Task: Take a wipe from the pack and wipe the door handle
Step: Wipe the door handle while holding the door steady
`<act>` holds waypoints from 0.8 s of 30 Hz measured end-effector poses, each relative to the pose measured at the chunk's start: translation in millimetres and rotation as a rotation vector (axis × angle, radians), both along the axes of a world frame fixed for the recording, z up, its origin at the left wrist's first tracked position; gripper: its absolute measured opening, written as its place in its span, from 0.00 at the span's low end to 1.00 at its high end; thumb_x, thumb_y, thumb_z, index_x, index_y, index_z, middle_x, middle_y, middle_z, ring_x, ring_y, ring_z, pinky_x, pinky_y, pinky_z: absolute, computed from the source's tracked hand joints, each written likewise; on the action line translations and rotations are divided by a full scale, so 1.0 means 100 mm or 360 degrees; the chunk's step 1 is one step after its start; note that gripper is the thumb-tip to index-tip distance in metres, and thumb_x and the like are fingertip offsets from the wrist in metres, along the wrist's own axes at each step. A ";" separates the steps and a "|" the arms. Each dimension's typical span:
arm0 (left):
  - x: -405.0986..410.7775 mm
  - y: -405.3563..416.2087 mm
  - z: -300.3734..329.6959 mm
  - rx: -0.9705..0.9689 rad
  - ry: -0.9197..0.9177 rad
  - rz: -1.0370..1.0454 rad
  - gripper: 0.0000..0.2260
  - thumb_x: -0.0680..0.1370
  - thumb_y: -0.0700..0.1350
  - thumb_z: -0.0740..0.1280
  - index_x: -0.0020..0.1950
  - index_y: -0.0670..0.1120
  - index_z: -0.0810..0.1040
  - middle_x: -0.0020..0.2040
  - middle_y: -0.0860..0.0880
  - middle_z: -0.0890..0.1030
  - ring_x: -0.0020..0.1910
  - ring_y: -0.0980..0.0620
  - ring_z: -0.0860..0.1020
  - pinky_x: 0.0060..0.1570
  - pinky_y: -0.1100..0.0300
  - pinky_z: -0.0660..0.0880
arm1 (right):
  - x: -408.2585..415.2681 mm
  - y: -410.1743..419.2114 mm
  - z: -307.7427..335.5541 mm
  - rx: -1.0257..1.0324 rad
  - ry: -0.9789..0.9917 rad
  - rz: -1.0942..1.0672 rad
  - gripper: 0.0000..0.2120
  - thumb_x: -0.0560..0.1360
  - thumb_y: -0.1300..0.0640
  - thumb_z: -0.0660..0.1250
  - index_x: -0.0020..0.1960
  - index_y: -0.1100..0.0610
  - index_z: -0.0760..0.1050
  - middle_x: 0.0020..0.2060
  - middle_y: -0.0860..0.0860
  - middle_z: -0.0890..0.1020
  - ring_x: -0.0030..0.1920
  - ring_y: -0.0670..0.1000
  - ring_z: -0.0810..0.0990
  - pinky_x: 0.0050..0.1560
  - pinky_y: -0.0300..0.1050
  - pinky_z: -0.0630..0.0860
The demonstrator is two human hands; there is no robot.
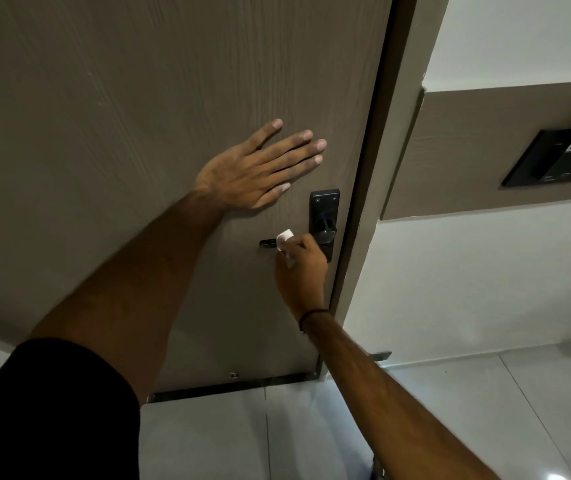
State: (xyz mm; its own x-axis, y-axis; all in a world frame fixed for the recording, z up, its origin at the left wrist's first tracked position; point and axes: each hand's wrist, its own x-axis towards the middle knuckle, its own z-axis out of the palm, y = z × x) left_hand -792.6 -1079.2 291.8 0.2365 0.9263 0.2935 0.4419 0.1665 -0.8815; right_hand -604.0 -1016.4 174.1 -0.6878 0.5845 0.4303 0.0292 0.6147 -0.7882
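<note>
My left hand [254, 168] lies flat, fingers spread, on the door [138, 116] while my right hand [299, 268] pinches a white wipe [284, 237] against the black door handle [268, 243].

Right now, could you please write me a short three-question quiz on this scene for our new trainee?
1. True or false: the left hand grips the door handle.
2. What does the right hand hold? A) a key B) a white wipe C) nothing
3. Fill in: the left palm lies flat on the ____.

Key: 1 false; 2 B; 3 door.
</note>
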 end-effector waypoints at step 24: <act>0.01 0.00 0.00 0.0004 -0.0021 -0.0014 0.30 0.88 0.57 0.48 0.88 0.47 0.50 0.87 0.47 0.53 0.86 0.47 0.57 0.81 0.44 0.49 | 0.15 0.09 -0.13 0.0060 0.0173 -0.0028 0.06 0.73 0.65 0.73 0.50 0.60 0.83 0.47 0.53 0.83 0.47 0.46 0.79 0.50 0.29 0.74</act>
